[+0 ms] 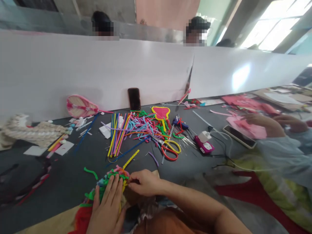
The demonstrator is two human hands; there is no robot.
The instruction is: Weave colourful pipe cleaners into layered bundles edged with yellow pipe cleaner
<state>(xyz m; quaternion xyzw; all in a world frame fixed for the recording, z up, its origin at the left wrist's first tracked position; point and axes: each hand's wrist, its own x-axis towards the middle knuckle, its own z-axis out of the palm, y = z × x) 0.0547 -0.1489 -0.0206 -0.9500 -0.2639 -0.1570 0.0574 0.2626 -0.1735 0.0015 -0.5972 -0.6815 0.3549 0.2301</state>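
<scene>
My left hand [109, 201] lies with fingers stretched flat over a bundle of colourful fuzzy pipe cleaners [90, 194], mostly green with blue, pink and red. At the right edge of this bundle, my right hand [143, 182] pinches a yellow pipe cleaner [124, 186]; its very end is hidden by the fingertips. Another yellow twisted stem [131, 159] sticks up from the bundle's far side. A loose green piece [91, 173] rests to the left, and a short purple piece [153, 159] lies beyond my right hand.
Scissors with red and yellow handles [170, 150] lie ahead, beside straight pipe cleaners [117, 135] and a heap of cut pieces [141, 125]. A glue gun [180, 123], a magenta power adapter [204, 145] and a phone [239, 136] are rightward. A co-worker's hand [264, 125] touches pink material. A white partition [97, 65] stands behind.
</scene>
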